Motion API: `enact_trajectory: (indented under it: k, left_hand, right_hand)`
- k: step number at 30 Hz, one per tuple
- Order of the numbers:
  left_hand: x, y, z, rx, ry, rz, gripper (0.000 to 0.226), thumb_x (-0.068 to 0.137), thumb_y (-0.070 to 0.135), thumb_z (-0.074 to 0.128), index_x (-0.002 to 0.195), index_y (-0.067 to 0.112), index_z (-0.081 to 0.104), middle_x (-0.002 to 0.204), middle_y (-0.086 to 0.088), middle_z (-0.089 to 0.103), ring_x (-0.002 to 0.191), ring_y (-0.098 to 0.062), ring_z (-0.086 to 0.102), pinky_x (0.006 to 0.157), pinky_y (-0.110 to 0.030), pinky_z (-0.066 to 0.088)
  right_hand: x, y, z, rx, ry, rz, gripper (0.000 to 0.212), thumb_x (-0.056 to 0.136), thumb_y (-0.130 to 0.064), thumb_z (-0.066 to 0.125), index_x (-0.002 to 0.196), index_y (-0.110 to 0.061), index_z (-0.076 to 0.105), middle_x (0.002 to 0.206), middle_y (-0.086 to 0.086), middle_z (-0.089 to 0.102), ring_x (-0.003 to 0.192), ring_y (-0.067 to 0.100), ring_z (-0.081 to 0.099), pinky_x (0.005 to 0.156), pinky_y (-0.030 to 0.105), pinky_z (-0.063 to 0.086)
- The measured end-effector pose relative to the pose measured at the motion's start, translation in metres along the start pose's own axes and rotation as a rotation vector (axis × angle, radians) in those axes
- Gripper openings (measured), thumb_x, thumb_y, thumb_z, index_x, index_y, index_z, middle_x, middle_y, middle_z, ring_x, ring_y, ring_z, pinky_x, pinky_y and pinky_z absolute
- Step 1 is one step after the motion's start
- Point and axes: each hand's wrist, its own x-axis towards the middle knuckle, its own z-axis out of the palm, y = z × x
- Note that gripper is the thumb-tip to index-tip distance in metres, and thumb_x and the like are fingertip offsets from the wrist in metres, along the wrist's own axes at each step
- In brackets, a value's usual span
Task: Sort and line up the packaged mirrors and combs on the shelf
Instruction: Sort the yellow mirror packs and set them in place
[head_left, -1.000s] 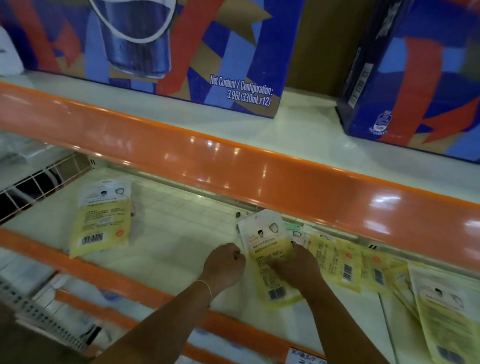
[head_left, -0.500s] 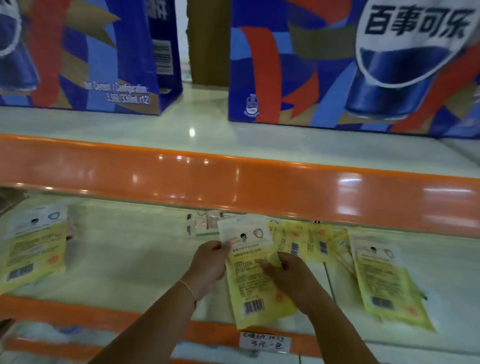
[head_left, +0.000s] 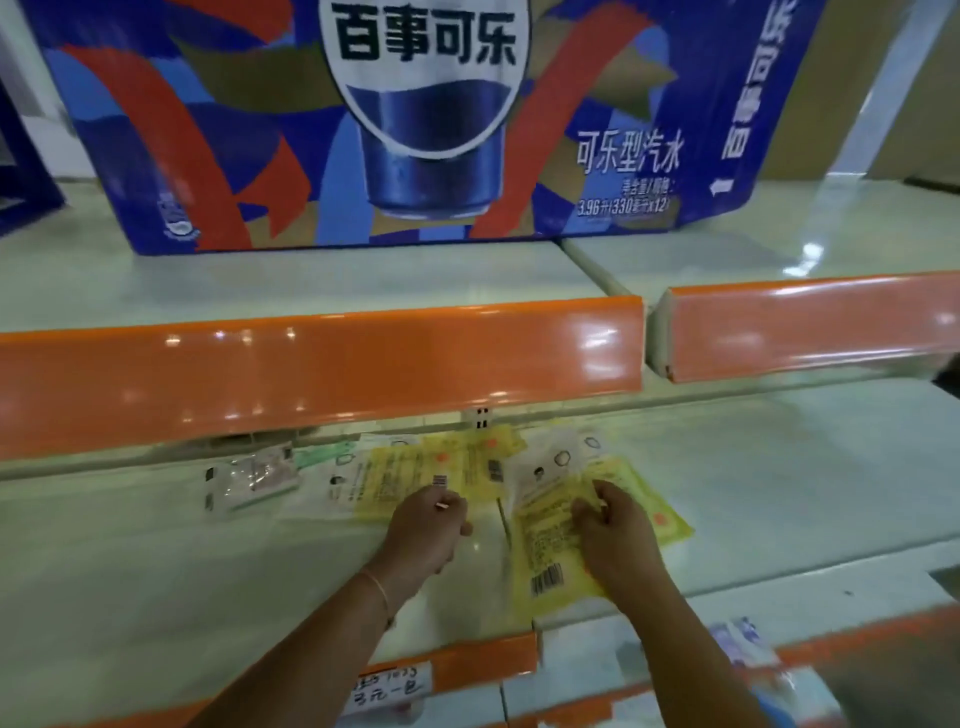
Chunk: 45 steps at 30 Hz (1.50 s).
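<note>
— Several packets are lying on the lower shelf (head_left: 130, 571), and I am placing all of them against the joint (head_left: 503, 525) where the two shelf boards meet. Well to the left of it, a clear packet (head_left: 249, 480) is sitting alone. Nearer the joint, still on its left, a fan of yellow packets (head_left: 415, 475) is overlapping untidily, reaching back under the orange rail (head_left: 311, 374).

— And the hands?

— The left hand (head_left: 428, 525) is hovering just left of the joint, fingers curled in; something small and pale is showing at the fingertips, but I cannot tell whether it is pinching anything. The right hand (head_left: 615, 535) is working just right of the joint, its fingers curled onto the top yellow packet (head_left: 545, 556), which is lying barcode end toward the front edge on another yellow packet (head_left: 660, 514).

— Which step is this, would you say?

— Lining up, I judge: the right-hand stack is being squared while the fan is waiting.

— So the next move?

— Probably it is calling for seating that top packet flush on the one below, then gathering the fanned ones across the joint. They look thin and slippery, so sliding flat should be suiting them better than lifting.
</note>
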Motion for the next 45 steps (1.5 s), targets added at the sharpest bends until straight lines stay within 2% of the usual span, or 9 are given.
enact_trajectory:
  k: [6,10,15,22,26,31,37,41,45]
  left_hand:
    - [0.000,-0.001,0.020,0.215,-0.059,0.105,0.019,0.098,0.025,0.048,0.086,0.016,0.060,0.091,-0.003,0.069,0.052,-0.008,0.049,0.048,-0.022,0.039]
    - [-0.001,-0.006,0.018,0.270,-0.046,0.124,0.016,0.097,0.023,0.049,0.088,0.015,0.061,0.089,-0.003,0.069,0.051,-0.005,0.050,0.052,-0.023,0.044]
    - [-0.001,-0.014,0.001,0.363,-0.010,0.137,0.017,0.095,0.024,0.049,0.087,0.015,0.062,0.088,-0.005,0.068,0.077,-0.023,0.063,0.066,-0.035,0.052]
    - [-0.001,-0.026,-0.022,0.315,0.066,0.094,0.016,0.094,0.021,0.050,0.086,0.014,0.062,0.089,-0.008,0.067,0.077,-0.027,0.061,0.060,-0.028,0.048]
    - [-0.003,-0.034,-0.038,0.315,0.120,0.080,0.017,0.094,0.021,0.050,0.084,0.014,0.062,0.082,-0.005,0.064,0.065,-0.019,0.056,0.056,-0.028,0.045]
    - [-0.013,-0.044,-0.061,0.268,0.211,0.033,0.014,0.090,0.023,0.053,0.083,0.019,0.064,0.078,-0.002,0.065,0.061,-0.012,0.055,0.050,-0.019,0.043]
    - [-0.028,-0.057,-0.100,0.337,0.299,0.062,0.011,0.093,0.021,0.053,0.094,0.017,0.063,0.096,0.001,0.063,0.081,-0.012,0.057,0.067,-0.018,0.042]
    - [-0.035,-0.071,-0.120,0.337,0.313,0.030,0.011,0.092,0.022,0.054,0.095,0.018,0.064,0.098,0.003,0.064,0.092,-0.013,0.058,0.080,-0.024,0.046]
    - [-0.041,-0.082,-0.135,0.278,0.300,-0.031,0.011,0.093,0.024,0.052,0.094,0.020,0.063,0.091,0.006,0.063,0.080,-0.014,0.061,0.069,-0.024,0.048]
  right_hand:
    - [0.008,0.001,-0.034,-0.017,0.085,-0.033,0.010,0.093,-0.016,0.054,0.097,-0.019,0.063,0.079,0.000,0.068,0.067,0.021,0.061,0.058,0.030,0.048]
    - [0.024,0.005,-0.038,-0.123,0.146,-0.031,0.025,0.094,-0.022,0.053,0.115,-0.013,0.062,0.091,0.005,0.068,0.077,0.024,0.062,0.071,0.036,0.051]
    - [0.035,0.007,-0.039,-0.361,0.212,-0.015,0.036,0.093,-0.025,0.053,0.128,-0.015,0.053,0.103,0.009,0.069,0.071,0.022,0.053,0.055,0.025,0.037]
    - [0.039,-0.001,-0.024,-0.665,0.256,-0.021,0.046,0.083,-0.030,0.061,0.128,-0.020,0.055,0.125,0.013,0.054,0.113,0.038,0.046,0.092,0.044,0.041]
    - [0.040,-0.017,0.013,-0.523,0.249,-0.256,0.039,0.078,-0.025,0.068,0.116,-0.015,0.065,0.118,0.018,0.062,0.108,0.040,0.051,0.094,0.043,0.038]
    - [0.022,-0.041,0.081,-0.430,-0.010,-0.407,0.038,0.083,-0.029,0.063,0.118,-0.014,0.064,0.116,0.012,0.064,0.107,0.029,0.057,0.094,0.039,0.046]
    - [0.016,-0.050,0.146,-0.513,-0.199,-0.366,0.041,0.085,-0.041,0.056,0.117,-0.016,0.059,0.119,0.013,0.058,0.115,0.033,0.050,0.095,0.037,0.039]
    - [0.012,-0.054,0.162,-0.490,-0.126,-0.277,0.044,0.085,-0.032,0.061,0.126,-0.016,0.056,0.135,0.018,0.047,0.128,0.034,0.039,0.104,0.039,0.033]
    - [-0.005,-0.065,0.167,-0.197,-0.093,-0.182,0.047,0.083,-0.018,0.063,0.129,-0.014,0.054,0.123,0.022,0.057,0.105,0.033,0.057,0.092,0.038,0.049]
